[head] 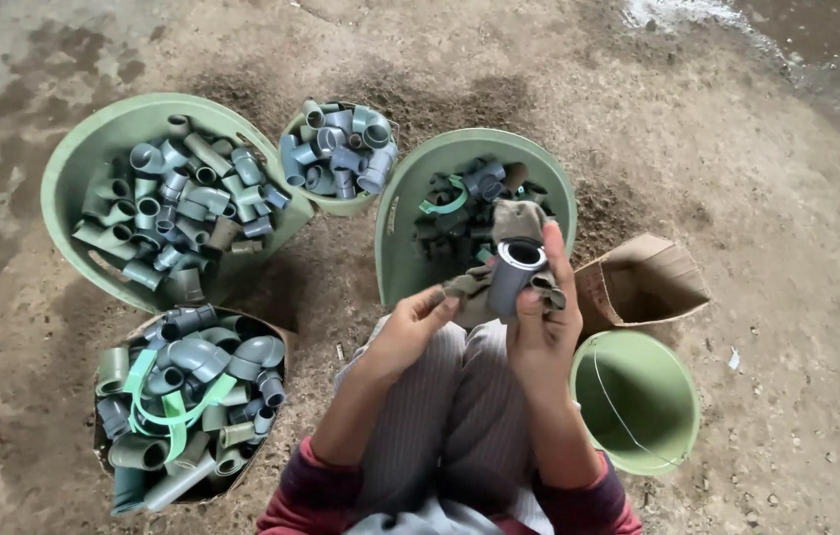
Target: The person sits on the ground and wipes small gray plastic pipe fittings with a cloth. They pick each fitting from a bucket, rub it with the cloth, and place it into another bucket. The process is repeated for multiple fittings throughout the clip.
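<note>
Above the striped knees, the right hand (pixel 542 322) grips a grey pipe fitting (pixel 513 275) upright, open end up, wrapped in a drab rag (pixel 517 220); the left hand (pixel 410 327) pinches the rag's lower corner. Beside the right arm lies an empty green bucket (pixel 638 396), then a cardboard box (pixel 641 282). Left, a basket (pixel 187 396) holds fittings and green strapping. Farther off, three green tubs (pixel 103 139) (pixel 336 203) (pixel 410 248) hold more fittings.
</note>
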